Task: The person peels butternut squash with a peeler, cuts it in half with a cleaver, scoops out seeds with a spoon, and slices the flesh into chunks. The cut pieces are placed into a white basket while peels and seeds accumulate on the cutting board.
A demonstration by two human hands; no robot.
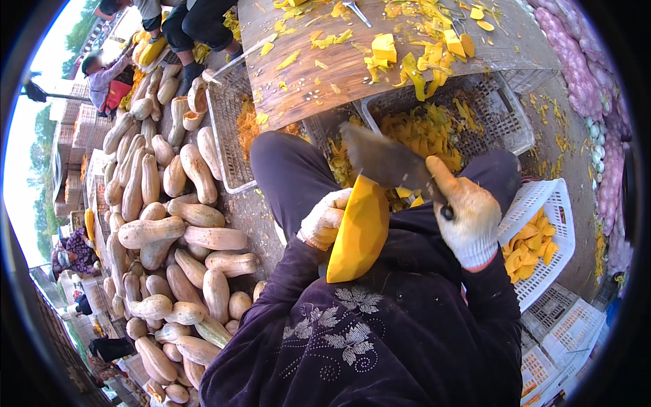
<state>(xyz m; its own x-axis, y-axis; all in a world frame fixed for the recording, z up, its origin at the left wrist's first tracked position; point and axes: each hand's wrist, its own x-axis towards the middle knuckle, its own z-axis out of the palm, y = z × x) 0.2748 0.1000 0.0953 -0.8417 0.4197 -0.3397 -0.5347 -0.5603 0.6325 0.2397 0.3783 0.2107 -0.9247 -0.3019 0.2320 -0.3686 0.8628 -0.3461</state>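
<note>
My left hand [325, 220], in a pale work glove, grips a large peeled piece of squash [360, 231] from its left side. The piece stands tilted over my lap, its faceted orange surface toward the right. In my gloved right hand [465, 208] is the handle of a broad-bladed cleaver [389, 157]. Its blade is blurred and points up and left, above the top end of the squash and apart from it. Part of my left hand's fingers is hidden behind the squash.
A wooden board [305, 66] before me bears peel scraps, seeds and squash chunks. Below it, a plastic crate [501, 117] holds peelings. A white basket [564, 229] at my right contains cut squash. Many whole squashes [198, 173] lie piled at left; co-workers [188, 30] sit beyond.
</note>
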